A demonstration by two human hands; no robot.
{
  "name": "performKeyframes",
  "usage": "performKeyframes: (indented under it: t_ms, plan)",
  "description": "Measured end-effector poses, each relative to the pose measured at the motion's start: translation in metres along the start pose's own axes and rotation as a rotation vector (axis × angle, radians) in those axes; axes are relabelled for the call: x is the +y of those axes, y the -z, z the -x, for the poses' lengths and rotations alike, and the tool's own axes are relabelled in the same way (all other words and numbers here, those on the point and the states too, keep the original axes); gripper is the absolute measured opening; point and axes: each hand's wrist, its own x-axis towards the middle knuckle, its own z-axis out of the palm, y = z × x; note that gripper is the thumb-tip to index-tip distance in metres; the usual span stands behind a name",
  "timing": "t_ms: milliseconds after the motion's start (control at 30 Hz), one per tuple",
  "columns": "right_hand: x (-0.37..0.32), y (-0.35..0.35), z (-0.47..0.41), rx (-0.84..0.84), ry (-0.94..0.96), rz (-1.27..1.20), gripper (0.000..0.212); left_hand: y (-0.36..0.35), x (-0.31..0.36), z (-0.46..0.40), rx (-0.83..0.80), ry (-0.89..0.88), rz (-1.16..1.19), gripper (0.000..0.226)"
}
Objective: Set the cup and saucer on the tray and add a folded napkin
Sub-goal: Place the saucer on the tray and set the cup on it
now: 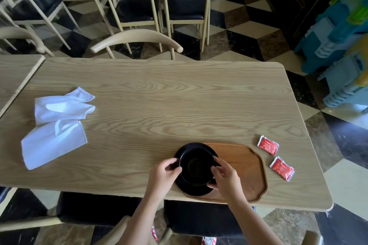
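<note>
Far off to the left of both hands, a white napkin (57, 123) lies rumpled and loosely folded on the pale wooden table (159, 93), well apart from everything else. The left hand (163, 175) curls its fingers around the left side of the black cup (197, 166), thumb and fingertips on the rim. The cup sits on a black saucer (196, 190) between the two hands. The right hand (225, 179) grips the cup's right side in the same way. Under and to the right of that hand lies the brown wooden tray (249, 167); the saucer overlaps the tray's left end, though whether it rests flat is hard to tell. Further right, two red sachets (275, 157) lie on the table just beside the tray.
</note>
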Motion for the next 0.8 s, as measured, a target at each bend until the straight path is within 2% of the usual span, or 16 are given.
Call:
performKeyframes:
  t_ms: [200, 400, 533, 633, 800]
  plan:
    - [0.001, 0.002, -0.002, -0.014, 0.008, 0.076, 0.036, 0.001, -0.006, -0.001, -0.047, 0.02, 0.054, 0.035]
    - [-0.006, 0.006, -0.002, -0.014, 0.039, 0.22, 0.039, 0.003, -0.001, -0.002, -0.069, 0.009, -0.05, 0.032]
    - [-0.021, 0.014, 0.0, -0.004, 0.156, 0.539, 0.038, 0.012, 0.006, 0.0, -0.117, -0.037, -0.217, 0.035]
    - [-0.045, 0.018, 0.007, 0.073, 0.296, 0.818, 0.025, 0.028, 0.015, 0.006, -0.089, -0.083, -0.407, 0.033]
    - [-0.087, -0.008, 0.027, -0.062, 0.506, 1.051, 0.024, 0.061, 0.025, 0.031, 0.032, -0.162, -0.626, 0.02]
